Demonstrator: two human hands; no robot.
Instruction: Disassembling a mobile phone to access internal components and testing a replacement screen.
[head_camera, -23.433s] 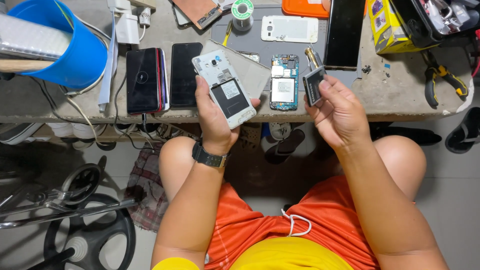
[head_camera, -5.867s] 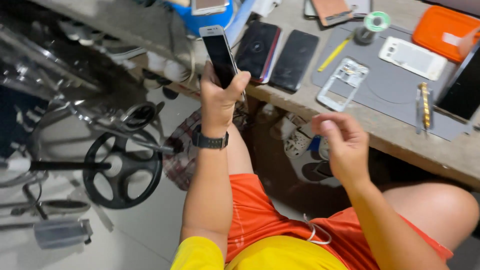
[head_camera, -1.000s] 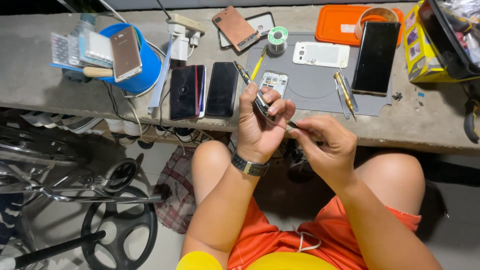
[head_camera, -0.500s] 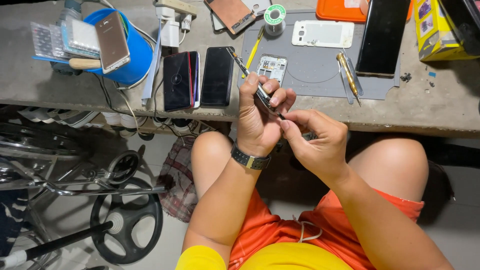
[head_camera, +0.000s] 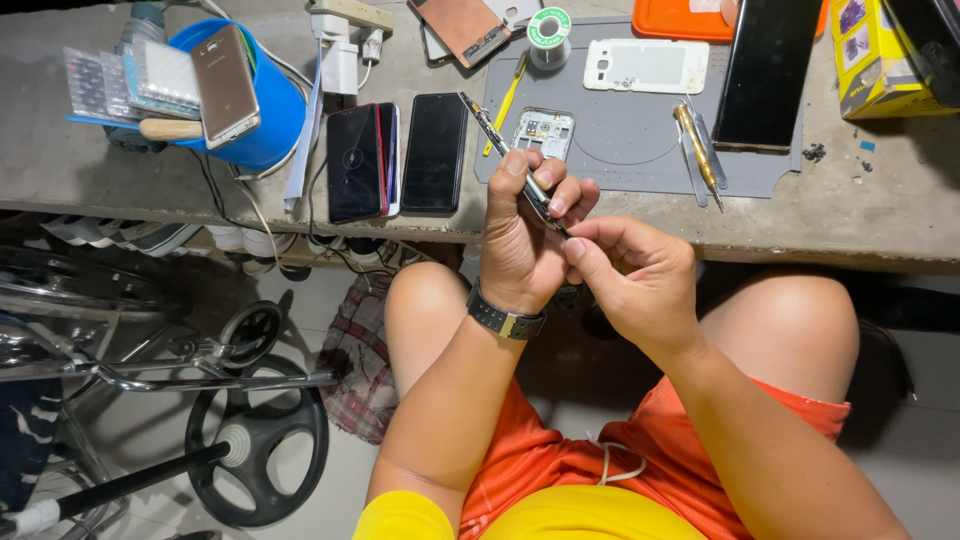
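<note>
Phone frame (head_camera: 505, 155), edge-on, is clamped in the left hand (head_camera: 525, 245) just below the grey mat (head_camera: 640, 150). Right hand (head_camera: 635, 280), at 4 o'clock from it, pinches its lower end.

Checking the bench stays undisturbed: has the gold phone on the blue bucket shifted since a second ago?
No. The gold phone lies across the blue bucket rim as before.

On the bench (head_camera: 880, 215): mat (head_camera: 640, 150) centre-right, tweezers (head_camera: 697, 150) and two phone shells (head_camera: 645, 65) upon it; two phones (head_camera: 395, 155) left of that; bucket (head_camera: 255, 110) farther left, phone (head_camera: 225, 70) across its rim. Below, at left, a wheel (head_camera: 255, 455) on the floor.
</note>
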